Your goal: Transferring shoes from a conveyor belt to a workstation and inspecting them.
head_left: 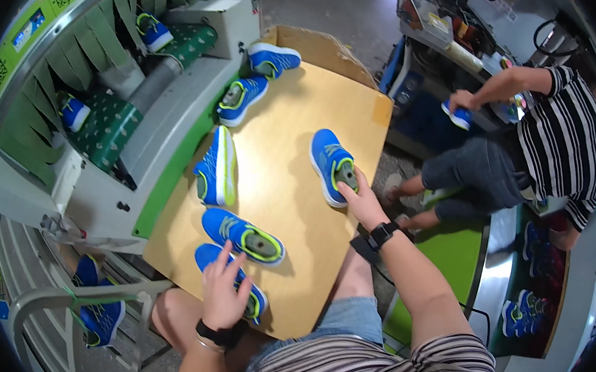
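Several blue shoes with lime trim lie on a tan board point(296, 122). My left hand point(223, 291) rests on top of the nearest blue shoe point(254, 302) at the board's front edge, fingers spread over it. My right hand point(362, 201) grips the heel of another blue shoe point(330, 163) at the board's right side. A third shoe point(242, 235) lies just beyond my left hand. A fourth shoe point(216, 167) stands on its side further back.
A grey machine point(177, 104) with green flaps and a patterned conveyor carrying shoes stands at left. Two more shoes point(251, 75) sit at the board's far end. A person in a striped shirt point(564, 138) sits at right holding a shoe point(458, 115).
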Tool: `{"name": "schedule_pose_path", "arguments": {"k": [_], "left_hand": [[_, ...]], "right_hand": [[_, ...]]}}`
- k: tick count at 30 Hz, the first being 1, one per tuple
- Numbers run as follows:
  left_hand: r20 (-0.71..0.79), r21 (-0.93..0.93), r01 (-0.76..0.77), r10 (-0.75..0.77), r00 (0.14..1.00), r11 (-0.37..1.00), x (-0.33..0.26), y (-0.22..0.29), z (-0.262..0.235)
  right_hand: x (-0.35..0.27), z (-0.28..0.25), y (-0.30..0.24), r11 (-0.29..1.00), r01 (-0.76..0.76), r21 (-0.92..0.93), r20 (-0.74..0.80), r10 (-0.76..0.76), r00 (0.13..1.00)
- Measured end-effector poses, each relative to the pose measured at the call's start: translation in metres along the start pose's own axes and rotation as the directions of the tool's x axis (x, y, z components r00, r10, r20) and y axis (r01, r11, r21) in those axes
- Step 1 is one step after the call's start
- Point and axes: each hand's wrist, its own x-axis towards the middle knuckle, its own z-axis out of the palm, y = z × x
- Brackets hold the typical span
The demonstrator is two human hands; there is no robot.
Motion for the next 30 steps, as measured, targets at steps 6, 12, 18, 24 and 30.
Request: {"name": "schedule_pose_path", "arguments": {"k": [6, 12, 18, 24, 30], "left_hand": [[-0.068, -0.655, 0.125, -0.222, 0.973, 0.745, 0.008, 0.005, -0.003], [0.146, -0.967, 0.101, -0.184, 0.972, -0.234, 0.039, 0.037, -0.012], [0.243, -0.769, 0.094, -0.152, 0.958, -0.633, 0.021, -0.004, -0.040], [0.248, -0.815, 0.101, -0.186, 0.951, -0.570, 0.014, -0.010, -0.048], [0.229, -0.845, 0.146, -0.100, 0.968, -0.515, 0.034, -0.012, -0.081]], "right_hand": [[-0.049, 0.033, -0.060, 0.820, -0.213, 0.532, 0.282, 0.066, 0.957], [-0.124, 0.082, -0.123, 0.834, 0.079, 0.546, 0.495, -0.397, 0.773], [-0.091, 0.115, -0.070, 0.896, 0.442, -0.036, 0.475, -0.374, 0.796], [-0.096, 0.132, -0.032, 0.944, 0.328, -0.035, 0.401, -0.287, 0.870], [-0.088, 0.098, -0.009, 0.983, 0.069, 0.172, 0.334, -0.125, 0.934]]}}
